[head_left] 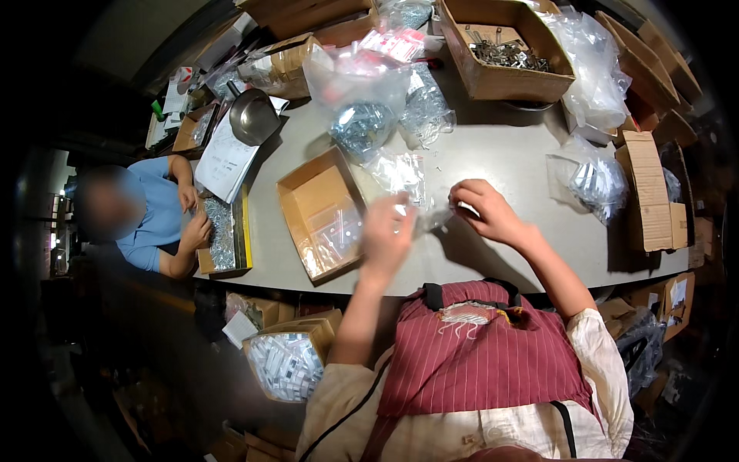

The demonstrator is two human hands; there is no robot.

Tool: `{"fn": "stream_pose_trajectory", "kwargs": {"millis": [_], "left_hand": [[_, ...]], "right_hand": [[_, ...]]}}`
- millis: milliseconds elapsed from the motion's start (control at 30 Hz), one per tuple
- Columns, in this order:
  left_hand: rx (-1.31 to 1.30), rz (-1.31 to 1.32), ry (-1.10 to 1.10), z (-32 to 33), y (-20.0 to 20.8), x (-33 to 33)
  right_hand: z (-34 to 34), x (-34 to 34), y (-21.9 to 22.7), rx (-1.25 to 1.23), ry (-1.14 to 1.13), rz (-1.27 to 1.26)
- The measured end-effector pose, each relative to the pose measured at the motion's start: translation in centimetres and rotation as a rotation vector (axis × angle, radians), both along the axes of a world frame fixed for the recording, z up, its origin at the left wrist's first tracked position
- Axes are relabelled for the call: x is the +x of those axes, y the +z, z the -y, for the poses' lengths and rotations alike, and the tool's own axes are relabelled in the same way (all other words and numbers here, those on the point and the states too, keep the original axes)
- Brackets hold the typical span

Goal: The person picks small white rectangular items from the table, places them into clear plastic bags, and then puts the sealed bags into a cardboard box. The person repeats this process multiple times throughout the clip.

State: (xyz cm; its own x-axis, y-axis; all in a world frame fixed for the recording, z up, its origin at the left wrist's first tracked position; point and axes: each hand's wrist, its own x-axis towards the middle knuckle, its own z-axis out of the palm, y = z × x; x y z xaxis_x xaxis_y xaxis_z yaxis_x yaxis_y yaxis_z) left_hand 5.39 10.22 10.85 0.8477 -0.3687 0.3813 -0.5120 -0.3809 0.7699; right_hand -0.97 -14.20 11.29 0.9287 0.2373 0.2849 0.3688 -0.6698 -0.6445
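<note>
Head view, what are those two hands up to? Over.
Right hand pinching a small clear bag. Left hand blurred, close beside it, grip unclear. Open cardboard box left of the left hand, not between them.

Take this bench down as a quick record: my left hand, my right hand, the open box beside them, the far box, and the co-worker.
Left hand: motion-blurred; grip unclear
Right hand: fingertips apparently pinching a small clear bag
Near box: open cardboard, flat clear bags inside
Far box: open cardboard, loose metal parts inside
Co-worker: blue shirt, at left
</note>
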Motion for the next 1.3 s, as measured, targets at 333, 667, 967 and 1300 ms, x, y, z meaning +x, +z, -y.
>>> {"fn": "stream_pose_trajectory", "kwargs": {"millis": [333,667,967,1300], "left_hand": [[0.807,-0.445,0.144,-10.8,-4.0,10.9],[0.185,-0.224,0.334,-8.6,2.6,6.2],[-0.582,-0.534,0.061,-4.1,1.6,3.2],[-0.493,-0.453,0.344,-7.5,-0.4,5.2]], "right_hand": [[-3.6,5.3,0.0,0.083,0.004,0.063],[-4.1,3.3,-0.8,0.255,-0.153,0.028],[-7.2,3.9,-0.3,0.601,0.001,-0.358],[-7.6,4.8,-2.1,0.789,-0.051,-0.490]]}}
